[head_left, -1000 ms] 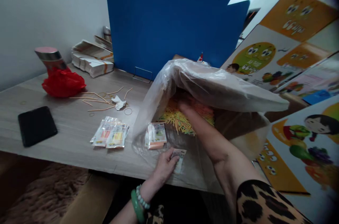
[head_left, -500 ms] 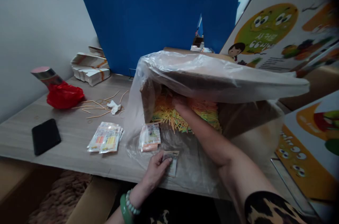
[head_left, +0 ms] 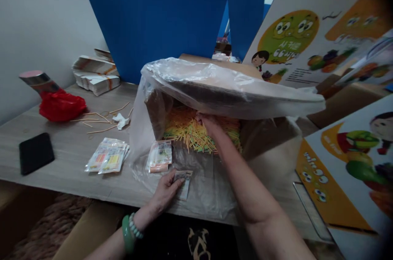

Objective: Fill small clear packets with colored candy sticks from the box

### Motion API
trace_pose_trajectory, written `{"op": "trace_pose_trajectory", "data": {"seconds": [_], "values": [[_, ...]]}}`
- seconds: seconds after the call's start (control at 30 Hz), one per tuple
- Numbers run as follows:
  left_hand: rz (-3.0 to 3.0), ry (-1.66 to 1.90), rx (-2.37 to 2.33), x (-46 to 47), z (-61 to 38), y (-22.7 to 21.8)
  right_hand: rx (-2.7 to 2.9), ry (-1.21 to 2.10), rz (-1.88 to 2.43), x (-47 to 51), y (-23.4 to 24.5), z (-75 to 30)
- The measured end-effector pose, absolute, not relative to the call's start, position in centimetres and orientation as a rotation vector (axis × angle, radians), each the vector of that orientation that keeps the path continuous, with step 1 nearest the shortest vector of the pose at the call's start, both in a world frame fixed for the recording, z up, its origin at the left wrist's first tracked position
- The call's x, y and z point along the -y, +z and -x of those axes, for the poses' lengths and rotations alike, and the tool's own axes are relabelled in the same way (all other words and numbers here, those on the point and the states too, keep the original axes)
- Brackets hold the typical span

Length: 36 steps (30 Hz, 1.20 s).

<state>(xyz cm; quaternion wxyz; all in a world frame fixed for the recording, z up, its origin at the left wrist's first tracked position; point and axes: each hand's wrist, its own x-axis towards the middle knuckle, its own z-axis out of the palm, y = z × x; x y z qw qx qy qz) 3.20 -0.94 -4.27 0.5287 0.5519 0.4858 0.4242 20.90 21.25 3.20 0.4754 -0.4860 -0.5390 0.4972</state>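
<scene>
A small flat rectangular packet of pale printed film (head_left: 185,189) is held just above or on the tabletop (head_left: 69,184), near its front edge, clamped btwn thumb & fingers of the L hand (head_left: 164,193). Its long axis is pointed roughly fore-aft. Fwd & slightly R of it, a loose heap of thin yellow, orange & green sticks (head_left: 190,139) is contained in a brown cardboard box (head_left: 155,116) draped w/ clear plastic sheeting (head_left: 276,106). The heap is reached by the R hand (head_left: 208,124), clearly the nearer one; its fingers are bent at the sticks, but whether any is gripped can't be made out. Front sticks are strewn at mixed angles. Just L of & beyond the packet, a stack of small printed packets (head_left: 160,154) is set down.
</scene>
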Motion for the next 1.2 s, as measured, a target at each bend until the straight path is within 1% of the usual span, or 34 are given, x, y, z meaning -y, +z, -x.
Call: {"op": "trace_pose_trajectory", "data": {"seconds": [0.1,0.2,0.27,0.4,0.5,0.6,0.67,0.77,0.87,0.97,1.07,1.2], "values": [[-1.345,1.021,-1.163,0.8,-3.2,-4.4,1.198,1.249,1.067,-16.3,2.0,-20.8],[-1.379,1.027,-1.150,0.7,-3.0,-4.5,1.060,1.179,0.985,-11.4,0.2,-20.1],[-1.378,1.035,-1.125,0.6,-3.0,-4.6,1.043,1.118,1.039,-8.5,-1.4,-19.4],[-1.314,1.131,-1.073,1.1,-3.0,-4.8,1.184,1.018,1.255,-4.4,-4.3,-18.7],[-1.349,1.222,-1.065,1.3,-2.9,-4.3,1.342,0.906,1.367,-3.0,-5.4,-18.7],[-1.463,1.261,-1.081,0.4,-3.1,-2.9,1.434,0.864,1.364,-2.9,-5.4,-18.4],[-1.459,1.244,-1.039,-0.9,-3.5,-1.8,1.423,0.915,1.279,-3.1,-5.2,-18.0],[-1.289,1.101,-0.865,-3.0,-4.5,-0.2,1.344,1.051,1.187,-3.8,-4.6,-17.5],[-1.195,0.929,-0.741,-4.1,-4.9,1.1,1.300,1.167,1.191,-4.7,-3.7,-17.6],[-1.180,0.957,-0.753,-3.9,-4.1,2.1,1.303,1.180,1.165,-5.6,-2.8,-18.5],[-1.193,1.033,-0.836,-2.8,-2.2,2.0,1.282,1.140,1.136,-6.0,-2.3,-20.0],[-1.576,0.840,-1.003,-0.3,-0.8,-0.1,1.239,1.122,1.102,-5.9,-2.0,-21.7]]}}
